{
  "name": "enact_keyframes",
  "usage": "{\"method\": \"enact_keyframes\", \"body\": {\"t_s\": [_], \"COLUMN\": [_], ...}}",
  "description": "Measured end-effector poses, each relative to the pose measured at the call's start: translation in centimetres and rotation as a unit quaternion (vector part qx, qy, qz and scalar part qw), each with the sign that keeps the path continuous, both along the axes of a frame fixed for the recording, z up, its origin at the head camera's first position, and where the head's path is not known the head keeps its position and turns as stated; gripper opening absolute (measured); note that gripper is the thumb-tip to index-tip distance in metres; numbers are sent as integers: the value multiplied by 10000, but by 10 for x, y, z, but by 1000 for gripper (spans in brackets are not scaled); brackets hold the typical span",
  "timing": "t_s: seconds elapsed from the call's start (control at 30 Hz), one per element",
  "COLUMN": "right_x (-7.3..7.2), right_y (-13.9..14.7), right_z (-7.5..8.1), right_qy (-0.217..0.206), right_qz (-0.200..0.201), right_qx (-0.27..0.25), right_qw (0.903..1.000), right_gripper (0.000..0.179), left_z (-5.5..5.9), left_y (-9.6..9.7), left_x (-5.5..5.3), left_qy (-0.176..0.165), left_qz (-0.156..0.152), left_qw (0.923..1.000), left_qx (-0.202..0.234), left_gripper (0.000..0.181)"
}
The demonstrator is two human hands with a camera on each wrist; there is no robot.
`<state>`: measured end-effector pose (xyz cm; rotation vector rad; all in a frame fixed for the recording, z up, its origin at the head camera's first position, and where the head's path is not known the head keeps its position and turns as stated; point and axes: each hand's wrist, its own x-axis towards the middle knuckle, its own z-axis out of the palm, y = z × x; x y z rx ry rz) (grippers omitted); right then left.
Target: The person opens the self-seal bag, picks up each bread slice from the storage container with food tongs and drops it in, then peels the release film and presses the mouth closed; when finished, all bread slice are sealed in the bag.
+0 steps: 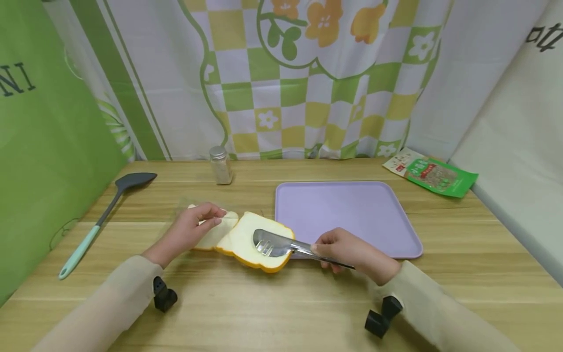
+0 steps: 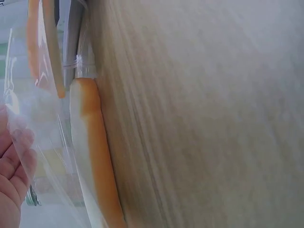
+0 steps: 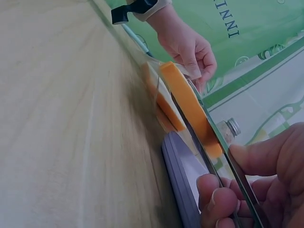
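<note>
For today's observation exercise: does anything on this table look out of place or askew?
Yes. Two toy bread slices lie on the bare table, half out of a clear bag, not on the lavender tray. The right hand grips metal tongs on the front slice; the left hand holds the back one.

Head view: looked down and forward from above both hands, table (image 1: 281, 303) and curtain backdrop (image 1: 308, 73) in frame. Left wrist view: sat low, close behind the fingers (image 2: 12, 166), grazing the tabletop. Right wrist view: likewise low and near, faced past the fingers (image 3: 228, 194). Shared by all three: the bread slice (image 1: 257, 242) just beyond the fingertips
</note>
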<state>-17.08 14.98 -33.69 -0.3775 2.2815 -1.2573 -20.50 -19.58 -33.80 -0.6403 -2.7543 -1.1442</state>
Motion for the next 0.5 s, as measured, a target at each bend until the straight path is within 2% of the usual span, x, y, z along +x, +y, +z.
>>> {"method": "enact_keyframes", "body": {"t_s": [0.2, 0.5], "right_x": [-9, -23], "right_y": [-7, -18], "right_z": [0, -3], "right_qy": [93, 42], "right_qz": [-25, -44], "right_qx": [233, 107], "right_qw": [9997, 9999], "right_gripper": [24, 23], "left_z": [0, 0], "left_y": [1, -1], "left_x": [0, 0], "left_qy": [-23, -11], "left_qz": [37, 81], "left_qw": [10000, 9999], "left_qx": [-4, 81], "left_gripper": [15, 15]}}
